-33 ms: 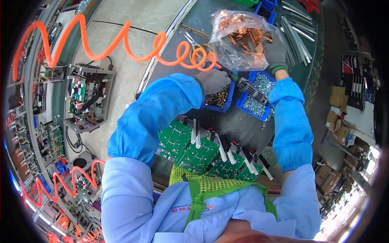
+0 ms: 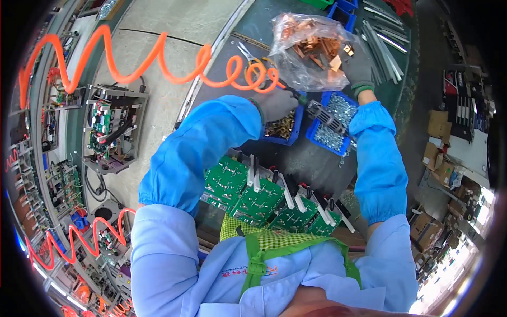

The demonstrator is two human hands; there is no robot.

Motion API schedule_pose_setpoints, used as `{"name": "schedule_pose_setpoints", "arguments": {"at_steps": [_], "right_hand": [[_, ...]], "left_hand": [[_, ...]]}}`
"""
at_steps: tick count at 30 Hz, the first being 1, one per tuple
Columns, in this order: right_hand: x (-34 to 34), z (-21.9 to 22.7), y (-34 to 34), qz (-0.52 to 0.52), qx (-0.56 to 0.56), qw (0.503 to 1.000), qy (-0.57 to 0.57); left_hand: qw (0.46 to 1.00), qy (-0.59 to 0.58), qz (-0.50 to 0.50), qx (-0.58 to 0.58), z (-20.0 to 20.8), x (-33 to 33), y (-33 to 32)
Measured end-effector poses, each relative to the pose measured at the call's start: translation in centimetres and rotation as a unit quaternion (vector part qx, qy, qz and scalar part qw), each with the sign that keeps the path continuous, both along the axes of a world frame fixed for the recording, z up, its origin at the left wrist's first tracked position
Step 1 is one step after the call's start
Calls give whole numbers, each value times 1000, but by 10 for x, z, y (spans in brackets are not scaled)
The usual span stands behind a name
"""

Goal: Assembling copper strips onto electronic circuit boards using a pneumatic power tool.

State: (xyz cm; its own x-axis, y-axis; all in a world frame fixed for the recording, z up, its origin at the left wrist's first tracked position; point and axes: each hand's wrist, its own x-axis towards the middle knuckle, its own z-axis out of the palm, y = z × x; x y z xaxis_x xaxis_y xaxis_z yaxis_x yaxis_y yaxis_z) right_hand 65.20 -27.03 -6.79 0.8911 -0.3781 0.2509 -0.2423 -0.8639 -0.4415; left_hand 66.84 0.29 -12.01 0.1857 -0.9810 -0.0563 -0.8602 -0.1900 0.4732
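Observation:
My left hand [image 2: 275,105], in a grey glove, is closed at the rear end of an air screwdriver [image 2: 325,115]. The tool slants across two blue bins, with an orange coiled hose [image 2: 227,79] running off to the left. Brassy screws fill the left bin [image 2: 282,129]; silvery nuts or washers lie in the right bin [image 2: 330,138]. Beyond them sits a clear plastic bag [image 2: 288,58] of copper pieces [image 2: 319,47]. My gloved right hand [image 2: 360,66] grips the bag's right side, its fingertips partly hidden by the film.
Green circuit boards [image 2: 256,203] with white posts stand close to my body. Scissors [image 2: 246,52] lie left of the bag, metal strips [image 2: 385,53] right of it. More blue bins [image 2: 343,16] are at the far end. An electronics unit [image 2: 113,127] stands at left.
The copper pieces have shifted inside the bag, and the bag's film has changed shape. The orange hose has swayed slightly. My left hand has barely moved.

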Motion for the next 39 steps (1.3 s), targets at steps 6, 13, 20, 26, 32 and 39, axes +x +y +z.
{"name": "schedule_pose_setpoints", "arguments": {"at_steps": [6, 13, 20, 26, 32, 39], "right_hand": [[-59, 61, 1, -30, 334, 940, 63], [-206, 198, 101, 165, 225, 957, 85], [-362, 157, 176, 273, 107, 935, 200], [-377, 47, 234, 213, -19, 927, 307], [-386, 19, 232, 159, 47, 967, 192], [-391, 20, 237, 96, -12, 992, 78]], "left_hand": [[977, 176, 109, -44, 32, -3, -10], [819, 500, 263, -98, 133, -29, 34], [426, 846, 126, -297, 151, -87, 80], [229, 894, 179, -342, 136, -199, 145], [194, 873, 252, -369, 122, -283, 199], [182, 877, 246, -369, 102, -323, 252]]}}
